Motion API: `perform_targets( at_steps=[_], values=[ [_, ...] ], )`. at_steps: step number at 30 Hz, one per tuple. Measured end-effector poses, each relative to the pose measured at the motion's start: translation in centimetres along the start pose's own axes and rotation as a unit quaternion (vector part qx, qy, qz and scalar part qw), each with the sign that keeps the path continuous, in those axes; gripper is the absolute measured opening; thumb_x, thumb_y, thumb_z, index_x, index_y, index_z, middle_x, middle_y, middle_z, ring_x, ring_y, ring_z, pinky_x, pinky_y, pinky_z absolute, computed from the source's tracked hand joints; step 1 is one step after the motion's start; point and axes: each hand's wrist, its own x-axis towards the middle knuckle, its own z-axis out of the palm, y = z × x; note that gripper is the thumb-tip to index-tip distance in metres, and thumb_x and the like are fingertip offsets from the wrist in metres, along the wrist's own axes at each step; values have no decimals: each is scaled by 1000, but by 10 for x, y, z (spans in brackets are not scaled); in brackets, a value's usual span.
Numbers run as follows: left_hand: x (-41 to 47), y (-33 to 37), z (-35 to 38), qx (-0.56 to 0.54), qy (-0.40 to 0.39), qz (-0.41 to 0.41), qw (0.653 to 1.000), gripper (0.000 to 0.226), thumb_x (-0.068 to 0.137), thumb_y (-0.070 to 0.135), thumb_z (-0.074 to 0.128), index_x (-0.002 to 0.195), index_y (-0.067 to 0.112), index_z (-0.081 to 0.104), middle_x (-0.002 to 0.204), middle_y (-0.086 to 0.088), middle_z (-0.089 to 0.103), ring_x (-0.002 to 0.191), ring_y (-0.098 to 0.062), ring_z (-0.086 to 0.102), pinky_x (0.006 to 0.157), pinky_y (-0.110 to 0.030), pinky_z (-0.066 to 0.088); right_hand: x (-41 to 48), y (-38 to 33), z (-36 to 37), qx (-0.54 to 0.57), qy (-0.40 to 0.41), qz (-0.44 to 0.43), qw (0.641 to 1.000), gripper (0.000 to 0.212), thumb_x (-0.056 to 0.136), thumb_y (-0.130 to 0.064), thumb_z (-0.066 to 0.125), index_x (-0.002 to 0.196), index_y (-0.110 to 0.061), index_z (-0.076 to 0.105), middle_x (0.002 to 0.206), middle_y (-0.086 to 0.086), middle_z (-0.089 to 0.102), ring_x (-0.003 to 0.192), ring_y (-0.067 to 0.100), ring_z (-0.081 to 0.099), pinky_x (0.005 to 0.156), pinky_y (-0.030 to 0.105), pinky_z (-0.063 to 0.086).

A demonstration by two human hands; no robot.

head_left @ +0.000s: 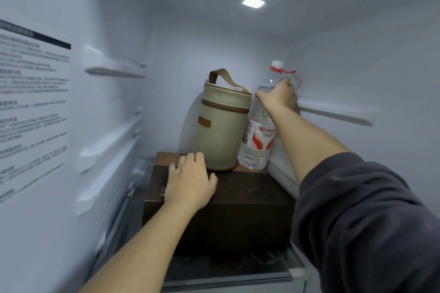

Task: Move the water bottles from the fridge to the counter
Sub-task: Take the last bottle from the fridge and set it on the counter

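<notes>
Inside the fridge a large clear water bottle point(256, 140) with a white cap, a red carry ring and a red-and-white label stands upright on a dark brown box point(240, 200), at the back right. My right hand point(277, 96) grips the bottle's shoulder just below the neck. My left hand point(190, 182) rests flat on the box top, fingers spread, in front of a beige bag. My right forearm hides part of the bottle's right side.
A beige cylindrical zip bag point(222, 126) with a brown strap stands on the box, touching the bottle's left side. White shelf rails point(338, 109) line both fridge walls. A printed label point(33, 102) covers the left wall. A ceiling lamp point(253, 2) glows above.
</notes>
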Motion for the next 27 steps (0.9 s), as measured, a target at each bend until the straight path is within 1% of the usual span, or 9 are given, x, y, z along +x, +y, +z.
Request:
perform_targets(
  at_steps=[4,7,9,12,18,20,22,25,27],
  values=[
    [-1,0,-2,9,-9,-1,1000,45,96,44,46,131,18,42,128,-3,50,121,-21,46,104,-40,37,-16,3,-23,-12,11,-31,999,71,85,-43,72,140,-10,41,134,10,53,117,31,56,77,34,40],
    [-3,1,-3,16,-15,1,1000,45,95,43,46,131,17,42,128,-3,51,121,-22,46,104,-41,37,-25,4,-41,-8,7,-48,999,71,82,-41,74,138,-8,43,132,10,53,115,31,57,82,36,45],
    [-3,1,-4,18,-18,3,1000,45,96,43,46,132,17,42,129,-3,51,122,-22,46,105,-41,37,-28,3,-52,12,-9,-54,998,74,80,-37,77,139,-8,41,135,11,51,118,32,56,89,39,49],
    [-3,1,-4,14,-24,4,1000,46,95,43,47,133,17,41,130,-3,50,123,-21,46,105,-42,37,-32,2,-68,10,-43,-65,997,78,77,-38,79,140,-14,40,135,9,51,117,31,57,91,40,50],
    [-1,0,-2,13,-28,5,1000,46,95,44,46,132,17,42,129,-4,50,122,-22,46,103,-42,38,-30,5,-77,29,-85,-42,995,91,76,-39,79,147,-15,29,143,8,45,125,29,51,97,38,47],
    [-1,0,-1,13,-25,4,1000,46,95,43,46,132,17,42,128,-4,51,122,-22,46,103,-42,38,-29,2,-73,43,-90,-26,995,92,76,-37,78,149,-15,26,143,7,42,126,28,49,94,35,45],
    [0,-1,1,12,-21,4,1000,45,95,43,46,131,17,42,127,-3,51,121,-22,46,103,-42,37,-24,-3,-70,73,-104,-5,992,87,77,-39,77,146,-15,31,137,4,45,122,24,50,88,32,42],
    [1,-2,3,10,-15,6,1000,46,95,44,46,132,17,41,128,-3,50,122,-21,45,104,-42,37,-13,-14,-70,163,-124,30,978,76,64,-50,80,127,-17,51,119,-1,57,110,18,58,96,33,47],
    [1,-2,4,12,-14,6,1000,45,95,44,46,132,18,41,128,-3,50,122,-21,45,104,-42,37,0,-14,-66,196,-113,48,973,67,58,-46,82,116,-17,62,111,2,64,103,20,63,97,35,51]
  ],
)
